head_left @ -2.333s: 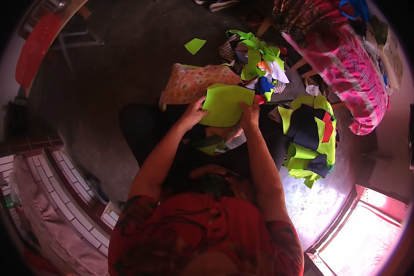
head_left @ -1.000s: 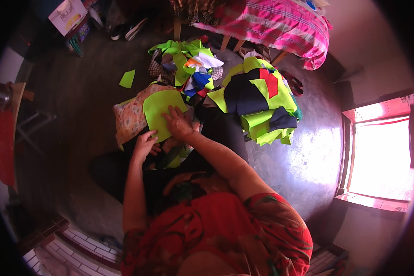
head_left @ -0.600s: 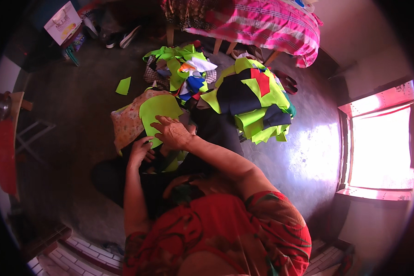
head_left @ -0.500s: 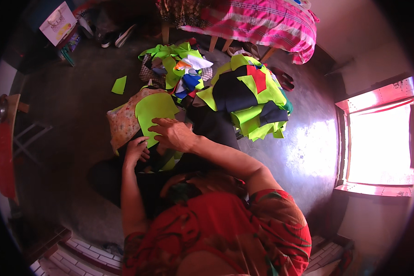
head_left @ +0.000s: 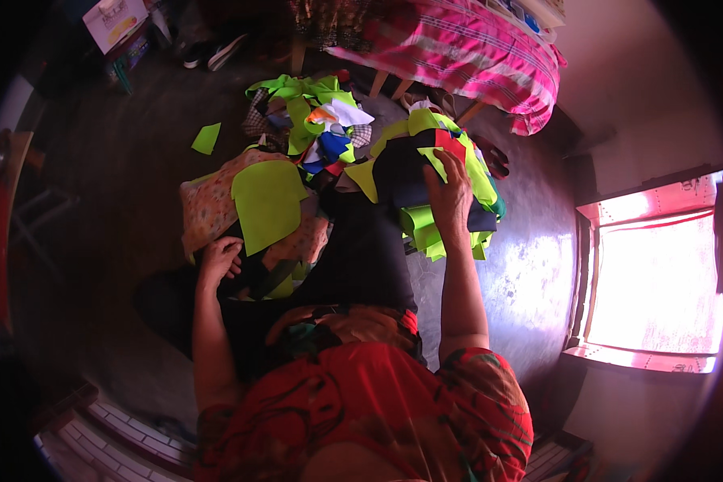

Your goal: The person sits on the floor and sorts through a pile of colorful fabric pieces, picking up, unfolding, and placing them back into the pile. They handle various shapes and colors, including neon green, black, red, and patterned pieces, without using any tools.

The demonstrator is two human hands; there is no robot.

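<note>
Right of centre, the right hand [head_left: 450, 197] lies with fingers spread on the fabric pile [head_left: 426, 181], the left hand [head_left: 219, 259] curls loosely below a lime sheet [head_left: 267, 202], and a white box [head_left: 114, 20] sits upper left.

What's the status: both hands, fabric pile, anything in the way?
Right hand flat on the fabric pile, grip unclear. Left hand curled by the lime-green sheet on the floral cushion. No obstruction visible.

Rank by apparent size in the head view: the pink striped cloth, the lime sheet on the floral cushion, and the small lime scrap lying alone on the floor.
1. pink striped cloth, largest, though farther away and bent by the lens.
2. lime sheet on the floral cushion.
3. small lime scrap, clearly smallest.
</note>
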